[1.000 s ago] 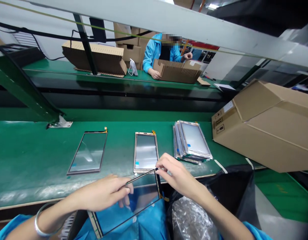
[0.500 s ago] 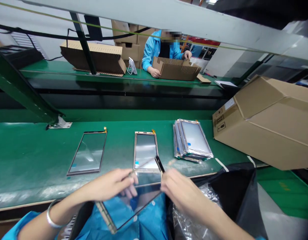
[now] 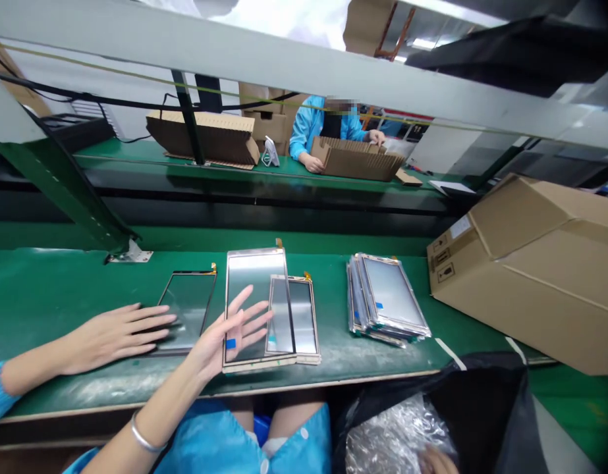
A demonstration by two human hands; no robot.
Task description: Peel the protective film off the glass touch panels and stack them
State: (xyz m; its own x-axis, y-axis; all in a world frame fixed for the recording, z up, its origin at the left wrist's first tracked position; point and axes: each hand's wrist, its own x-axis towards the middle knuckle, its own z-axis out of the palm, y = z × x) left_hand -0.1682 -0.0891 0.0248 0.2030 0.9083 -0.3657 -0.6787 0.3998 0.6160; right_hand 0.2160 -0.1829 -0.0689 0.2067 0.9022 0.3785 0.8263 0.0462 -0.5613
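Note:
My left hand, with a silver bangle on its wrist, holds a framed glass touch panel with a blue sticker. Its spread fingers show through the clear glass. This panel overlaps a second touch panel on the bench. At the bottom edge, my right hand is blurred and partly out of frame, by crumpled clear plastic film in a black bag. Another person's hand reaches in from the left and rests flat over the panel there.
A stack of touch panels stands on the green bench, right of the middle. Farther right leans a large cardboard box. A green post rises at left. Across the bench, a co-worker handles a cardboard tray.
The panel, held between both hands over my lap, is now above the bench in my left hand. My right hand has dropped to the bag. Another person's hand has come in at left.

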